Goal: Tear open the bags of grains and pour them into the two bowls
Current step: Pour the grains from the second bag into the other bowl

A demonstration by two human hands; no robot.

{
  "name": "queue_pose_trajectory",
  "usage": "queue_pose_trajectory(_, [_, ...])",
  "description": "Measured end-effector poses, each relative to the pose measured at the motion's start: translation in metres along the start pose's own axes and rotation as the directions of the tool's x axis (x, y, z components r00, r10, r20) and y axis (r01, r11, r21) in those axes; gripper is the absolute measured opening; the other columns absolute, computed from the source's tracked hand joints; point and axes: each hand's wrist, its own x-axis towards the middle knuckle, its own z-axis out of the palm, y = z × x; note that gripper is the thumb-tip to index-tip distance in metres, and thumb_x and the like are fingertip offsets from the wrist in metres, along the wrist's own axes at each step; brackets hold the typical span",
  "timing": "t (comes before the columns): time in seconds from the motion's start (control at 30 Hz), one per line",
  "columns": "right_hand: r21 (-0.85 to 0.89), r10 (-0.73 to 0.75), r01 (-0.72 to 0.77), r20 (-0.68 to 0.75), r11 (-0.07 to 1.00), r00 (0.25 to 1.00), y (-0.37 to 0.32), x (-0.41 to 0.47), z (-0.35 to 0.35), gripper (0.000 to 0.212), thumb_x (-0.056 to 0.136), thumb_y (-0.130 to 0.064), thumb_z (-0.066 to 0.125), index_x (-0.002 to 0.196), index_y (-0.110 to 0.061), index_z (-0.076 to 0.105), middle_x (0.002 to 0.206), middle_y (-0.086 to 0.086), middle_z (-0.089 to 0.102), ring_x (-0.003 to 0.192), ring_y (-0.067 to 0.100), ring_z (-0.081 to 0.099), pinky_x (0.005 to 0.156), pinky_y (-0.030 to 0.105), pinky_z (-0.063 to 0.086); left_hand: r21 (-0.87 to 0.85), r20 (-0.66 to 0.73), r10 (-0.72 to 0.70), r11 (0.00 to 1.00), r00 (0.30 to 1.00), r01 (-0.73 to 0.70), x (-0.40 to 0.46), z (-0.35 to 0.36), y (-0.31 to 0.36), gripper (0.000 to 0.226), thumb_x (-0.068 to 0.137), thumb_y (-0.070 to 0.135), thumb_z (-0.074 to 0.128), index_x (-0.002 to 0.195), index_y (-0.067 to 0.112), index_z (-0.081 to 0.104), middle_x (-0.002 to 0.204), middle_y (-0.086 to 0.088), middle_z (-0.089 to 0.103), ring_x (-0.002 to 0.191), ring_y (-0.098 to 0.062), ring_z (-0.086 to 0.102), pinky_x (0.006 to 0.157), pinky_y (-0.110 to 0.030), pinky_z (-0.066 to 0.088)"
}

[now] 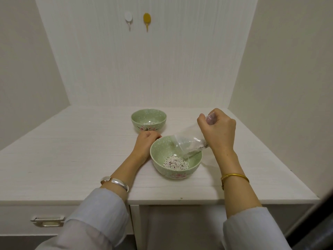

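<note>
Two pale green bowls with pink flower patterns stand on the white table. The near bowl (162, 150) holds a small heap of white and purple grains (175, 162). My right hand (219, 129) grips a clear plastic bag (189, 141), tilted mouth-down over the near bowl's right side, with some grains still inside it. My left hand (146, 143) rests against the near bowl's left rim, fingers curled on it. The far bowl (148, 121) sits behind and to the left, with a little pale grain at its bottom.
The white table (72, 159) is boxed in by walls at the back and on both sides. Two hooks, one white (129, 17) and one yellow (146, 18), hang on the back wall. A drawer handle (47, 220) shows below the table's front edge.
</note>
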Motion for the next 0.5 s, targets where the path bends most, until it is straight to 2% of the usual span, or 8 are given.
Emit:
queue_pose_trajectory(0.3, [-0.018,-0.021,0.021,-0.004,1.0,1.0,-0.002,0.0025,-0.0035,0.025,0.076,-0.024,0.061,0.06,-0.009,0.049,0.05,-0.013,0.044,0.055,0.024,0.049,0.058,0.032,0.043,-0.01,0.0,-0.017,1.0,1.0,0.017,0.0005,0.0006,-0.0006,0.041,0.08,0.002,0.051,0.042,0.013,0.045,0.033,0.01,0.041,0.034,-0.006,0.038,0.039,-0.018,0.032])
queue_pose_trajectory(0.5, [-0.027,-0.035,0.035,-0.003,0.999,0.999,-0.0028,0.0036,-0.0039,0.025,0.075,-0.024,0.061,0.059,-0.009,0.049,0.049,-0.011,0.044,0.053,0.024,0.048,0.055,0.031,0.042,-0.02,0.006,-0.017,1.0,1.0,0.017,0.0007,0.0001,-0.0016,0.045,0.08,0.002,0.051,0.038,0.017,0.046,0.034,0.01,0.042,0.037,-0.008,0.039,0.042,-0.022,0.032])
